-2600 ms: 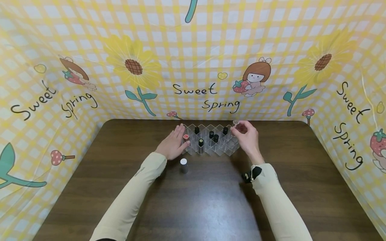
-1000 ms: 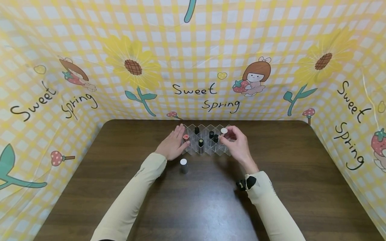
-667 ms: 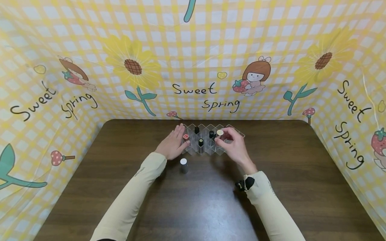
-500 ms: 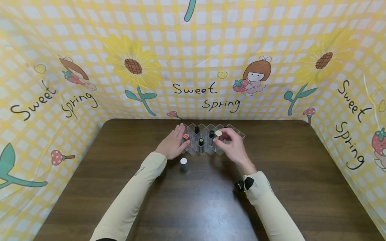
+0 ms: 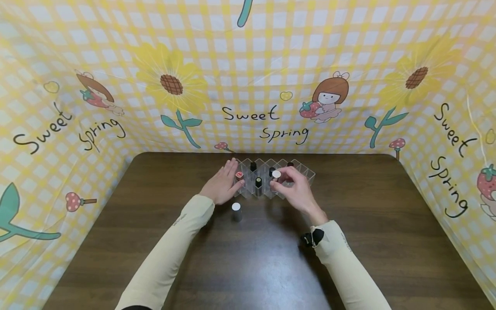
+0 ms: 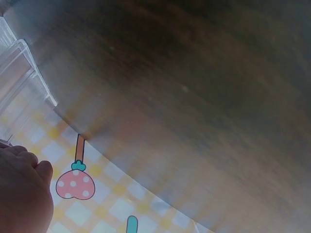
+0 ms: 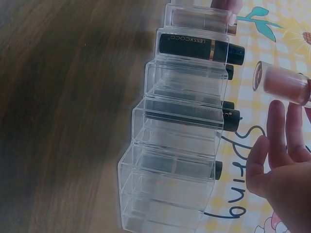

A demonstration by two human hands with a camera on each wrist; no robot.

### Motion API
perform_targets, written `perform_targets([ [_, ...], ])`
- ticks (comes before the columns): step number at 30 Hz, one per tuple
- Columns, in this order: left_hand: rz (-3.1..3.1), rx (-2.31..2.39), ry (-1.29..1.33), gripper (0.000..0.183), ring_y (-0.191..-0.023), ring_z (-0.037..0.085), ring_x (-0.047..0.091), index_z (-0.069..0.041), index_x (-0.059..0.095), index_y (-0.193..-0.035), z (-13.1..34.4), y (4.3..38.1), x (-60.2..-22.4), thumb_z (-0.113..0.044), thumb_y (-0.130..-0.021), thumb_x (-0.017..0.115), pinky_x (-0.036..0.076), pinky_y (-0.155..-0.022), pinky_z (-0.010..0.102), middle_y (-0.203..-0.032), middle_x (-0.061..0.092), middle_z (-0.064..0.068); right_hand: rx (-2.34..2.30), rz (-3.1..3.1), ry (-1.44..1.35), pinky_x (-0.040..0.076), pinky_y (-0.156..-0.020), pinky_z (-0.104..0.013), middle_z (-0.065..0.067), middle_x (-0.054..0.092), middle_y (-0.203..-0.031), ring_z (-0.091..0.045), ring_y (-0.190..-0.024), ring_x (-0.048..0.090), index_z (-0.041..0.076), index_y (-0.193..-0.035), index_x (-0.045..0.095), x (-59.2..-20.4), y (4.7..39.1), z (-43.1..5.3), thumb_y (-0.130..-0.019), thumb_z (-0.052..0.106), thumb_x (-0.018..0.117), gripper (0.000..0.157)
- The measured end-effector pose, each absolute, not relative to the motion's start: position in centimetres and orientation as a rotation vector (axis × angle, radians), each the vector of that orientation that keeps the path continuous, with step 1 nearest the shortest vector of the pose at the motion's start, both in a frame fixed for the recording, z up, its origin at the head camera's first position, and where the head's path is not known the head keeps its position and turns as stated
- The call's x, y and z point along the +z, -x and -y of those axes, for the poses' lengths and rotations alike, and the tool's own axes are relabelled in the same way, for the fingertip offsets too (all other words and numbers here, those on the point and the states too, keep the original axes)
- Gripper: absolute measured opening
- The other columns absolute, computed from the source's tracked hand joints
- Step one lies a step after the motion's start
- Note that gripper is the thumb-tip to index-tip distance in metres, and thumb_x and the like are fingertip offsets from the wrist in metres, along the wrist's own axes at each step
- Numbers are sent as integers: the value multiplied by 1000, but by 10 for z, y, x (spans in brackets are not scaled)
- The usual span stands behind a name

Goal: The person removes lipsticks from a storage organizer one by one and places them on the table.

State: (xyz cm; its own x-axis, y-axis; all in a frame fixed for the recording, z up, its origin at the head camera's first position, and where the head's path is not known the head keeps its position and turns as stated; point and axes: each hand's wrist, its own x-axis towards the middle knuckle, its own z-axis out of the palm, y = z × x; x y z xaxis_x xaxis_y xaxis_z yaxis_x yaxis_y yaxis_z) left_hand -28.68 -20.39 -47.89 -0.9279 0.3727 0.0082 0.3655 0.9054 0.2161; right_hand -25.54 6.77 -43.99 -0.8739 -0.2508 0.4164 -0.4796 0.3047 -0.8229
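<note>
A clear stepped lipstick holder (image 5: 306, 167) stands at the back of the table, with several lipstick tubes upright in its cells. My left hand (image 5: 221, 184) rests against its left end, fingers straight, beside a red-topped tube (image 5: 239, 175). Above the holder's right half, my right hand (image 5: 297, 189) pinches a lip gloss tube (image 5: 276, 175) with a pale top. In the right wrist view, that pinkish tube (image 7: 284, 82) with a clear end is apart from the holder. Black-capped tubes (image 5: 258, 182) fill some of the cells. The left wrist view catches only part of my left hand (image 6: 22, 189).
A tube with a white top and grey body (image 5: 236, 212) stands alone on the brown table (image 5: 217, 267), in front of the holder's left end. A yellow checked cloth (image 5: 248, 64) surrounds the table's back and sides.
From the holder's right end, my right hand has moved left with the lip gloss tube, then slightly further left in the last half second. My left hand has stayed in place.
</note>
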Motion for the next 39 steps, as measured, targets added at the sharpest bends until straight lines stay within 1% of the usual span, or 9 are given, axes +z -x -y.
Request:
perform_targets([
  [4,-3037,333,-589,78,-152,28,3,-3,6,-155,204,287,-480,-57,-101,20,12,-124,42,-164,0,12,1585,2376,-689,50,-80,-43,-11,63,-88,-20,-81,61,9,-99,68,-440,254,-67,-81,13,77,21],
  [7,-3041,336,-590,77,-152,28,4,-3,6,-155,204,288,-480,-57,-101,20,12,-124,41,-164,-1,11,1574,2390,-699,49,-78,-37,-9,64,-88,-21,-82,61,9,-100,69,-440,253,-66,-80,14,78,22],
  [10,-3041,345,-586,77,-152,27,3,-3,6,-155,204,288,-480,-56,-101,21,11,-124,41,-164,-1,11,1569,2398,-713,48,-78,-34,-8,65,-87,-22,-82,61,9,-101,69,-440,252,-64,-80,14,78,24],
  [15,-3045,342,-585,78,-152,27,3,-3,7,-155,204,287,-481,-57,-101,21,12,-124,41,-164,0,11,1562,2419,-731,48,-77,-36,-5,66,-86,-22,-81,61,11,-100,69,-440,249,-62,-80,16,78,22],
  [22,-3046,343,-578,78,-152,27,3,-4,7,-155,204,288,-481,-57,-101,22,12,-123,41,-164,1,11,1525,2422,-796,52,-78,-49,-2,63,-86,-19,-80,61,12,-95,70,-442,248,-59,-79,14,78,19],
  [26,-3039,337,-572,78,-152,26,1,-4,6,-155,204,288,-480,-57,-101,22,12,-124,41,-164,-1,10,1519,2432,-841,52,-79,-48,-2,64,-87,-18,-80,61,9,-97,70,-442,247,-57,-79,13,78,21],
  [32,-3044,332,-574,77,-152,27,3,-3,6,-155,204,288,-480,-56,-101,22,13,-123,41,-164,0,12,1500,2446,-884,53,-80,-47,-2,64,-92,-16,-80,61,6,-101,70,-443,246,-57,-80,14,77,23],
  [35,-3043,339,-573,77,-152,28,4,-3,7,-155,204,288,-480,-56,-101,23,13,-123,42,-164,0,11,1508,2449,-895,53,-79,-49,-2,64,-92,-16,-80,61,6,-100,70,-444,246,-56,-80,13,77,22],
  [39,-3042,342,-574,77,-152,27,3,-3,7,-155,204,288,-480,-55,-101,24,13,-123,42,-164,1,12,1531,2468,-894,52,-80,-52,-2,64,-92,-16,-81,60,8,-98,69,-446,246,-55,-80,13,77,20],
])
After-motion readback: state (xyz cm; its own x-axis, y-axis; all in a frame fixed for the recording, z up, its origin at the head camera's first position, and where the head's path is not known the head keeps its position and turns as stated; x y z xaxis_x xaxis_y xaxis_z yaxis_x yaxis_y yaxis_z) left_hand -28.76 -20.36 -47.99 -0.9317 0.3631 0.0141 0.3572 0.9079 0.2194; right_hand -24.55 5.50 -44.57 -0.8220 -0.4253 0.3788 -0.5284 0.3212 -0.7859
